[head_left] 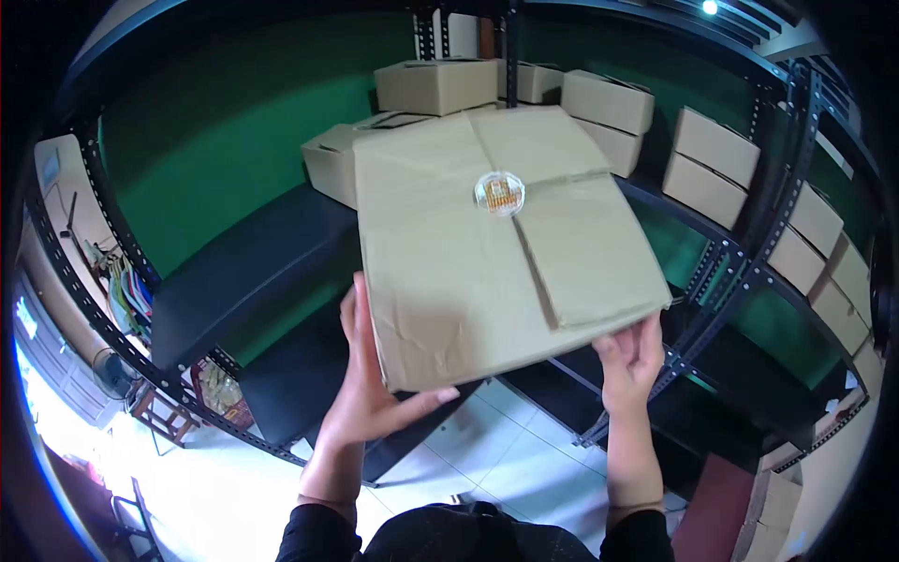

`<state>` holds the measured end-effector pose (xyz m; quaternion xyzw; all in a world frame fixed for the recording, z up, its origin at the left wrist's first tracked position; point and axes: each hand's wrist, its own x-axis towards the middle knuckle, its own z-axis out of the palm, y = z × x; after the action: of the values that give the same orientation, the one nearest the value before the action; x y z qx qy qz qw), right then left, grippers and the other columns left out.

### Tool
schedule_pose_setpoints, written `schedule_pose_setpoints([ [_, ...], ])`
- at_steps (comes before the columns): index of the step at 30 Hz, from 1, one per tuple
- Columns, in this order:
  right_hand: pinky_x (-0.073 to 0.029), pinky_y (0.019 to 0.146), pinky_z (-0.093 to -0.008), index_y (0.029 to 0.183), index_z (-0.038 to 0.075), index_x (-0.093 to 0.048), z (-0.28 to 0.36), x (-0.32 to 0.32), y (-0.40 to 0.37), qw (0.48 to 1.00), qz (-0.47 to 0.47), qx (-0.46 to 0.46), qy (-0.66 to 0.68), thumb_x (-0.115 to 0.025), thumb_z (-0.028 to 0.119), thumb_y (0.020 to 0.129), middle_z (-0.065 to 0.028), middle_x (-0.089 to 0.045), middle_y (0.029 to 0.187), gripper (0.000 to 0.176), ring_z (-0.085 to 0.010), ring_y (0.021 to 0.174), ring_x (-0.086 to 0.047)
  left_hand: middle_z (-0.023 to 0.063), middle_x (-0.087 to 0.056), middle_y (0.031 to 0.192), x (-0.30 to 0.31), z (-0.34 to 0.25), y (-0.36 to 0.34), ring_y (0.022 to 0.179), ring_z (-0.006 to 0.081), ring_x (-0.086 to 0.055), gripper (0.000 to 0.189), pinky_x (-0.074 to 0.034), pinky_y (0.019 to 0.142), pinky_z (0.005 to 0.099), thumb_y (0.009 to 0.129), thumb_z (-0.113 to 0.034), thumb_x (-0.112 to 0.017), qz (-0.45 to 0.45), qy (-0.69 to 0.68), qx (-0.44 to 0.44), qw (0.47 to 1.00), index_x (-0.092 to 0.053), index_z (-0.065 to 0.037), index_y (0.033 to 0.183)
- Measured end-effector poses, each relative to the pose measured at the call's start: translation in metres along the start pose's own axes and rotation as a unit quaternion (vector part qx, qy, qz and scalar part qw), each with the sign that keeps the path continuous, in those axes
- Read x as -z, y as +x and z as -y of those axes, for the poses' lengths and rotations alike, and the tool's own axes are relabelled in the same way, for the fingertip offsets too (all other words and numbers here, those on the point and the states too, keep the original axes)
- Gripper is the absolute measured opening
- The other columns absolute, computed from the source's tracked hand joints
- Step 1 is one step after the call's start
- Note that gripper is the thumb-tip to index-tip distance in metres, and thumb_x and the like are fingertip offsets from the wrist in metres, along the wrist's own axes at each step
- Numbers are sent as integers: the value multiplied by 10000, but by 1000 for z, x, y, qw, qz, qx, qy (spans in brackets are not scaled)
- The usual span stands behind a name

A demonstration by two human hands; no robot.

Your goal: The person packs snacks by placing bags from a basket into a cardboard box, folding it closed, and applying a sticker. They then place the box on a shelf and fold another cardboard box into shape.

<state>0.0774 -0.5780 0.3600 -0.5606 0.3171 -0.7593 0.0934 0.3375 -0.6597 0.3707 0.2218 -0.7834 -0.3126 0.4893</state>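
Note:
A large cardboard box is held up in front of me, its folded flaps facing me and a round clear sticker with orange print near the middle. My left hand grips the box's lower left corner, fingers along the side and thumb by the bottom edge. At the lower right corner, my right hand is closed on the bottom edge, with part of its fingers hidden under the box. Behind the box's upper left edge, another cardboard box sits on the black shelf.
More cardboard boxes stand on the shelves at the back, with stacked boxes to the right. Black perforated posts frame the rack. A white tiled floor lies below. Hanging clothes, a fan and a wooden stool are at left.

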Motion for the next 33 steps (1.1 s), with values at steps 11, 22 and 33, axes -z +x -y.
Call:
schedule_pose_setpoints([
  [11, -367, 980, -295, 1407, 4, -269, -106, -140, 240, 982, 136, 61, 120, -576, 206, 911, -143, -467, 1313, 616, -176, 1191, -458, 248, -155, 1407, 71, 17, 180, 1245, 406, -199, 998, -174, 1051, 493, 787, -407, -648, -224, 262, -110, 932, 26, -104, 1458],
  [22, -384, 975, -326, 1394, -9, -280, -224, -171, 268, 981, 156, 86, 73, -541, 170, 918, -180, -492, 1290, 571, -214, 1190, -478, 241, -175, 1440, 72, 98, 221, 1286, 410, -213, 924, -145, 1070, 490, 821, -353, -612, -249, 329, -74, 908, -8, -46, 1450],
  [33, -136, 1075, -510, 1422, 130, -283, -250, -165, 276, 977, 115, 135, -118, -646, 415, 816, -278, -82, 1456, 762, -436, 1360, -80, 187, -227, 1436, 35, 98, 239, 1307, 361, -300, 886, -224, 1066, 501, 822, -344, -636, -358, 302, -7, 883, -65, -121, 1461],
])
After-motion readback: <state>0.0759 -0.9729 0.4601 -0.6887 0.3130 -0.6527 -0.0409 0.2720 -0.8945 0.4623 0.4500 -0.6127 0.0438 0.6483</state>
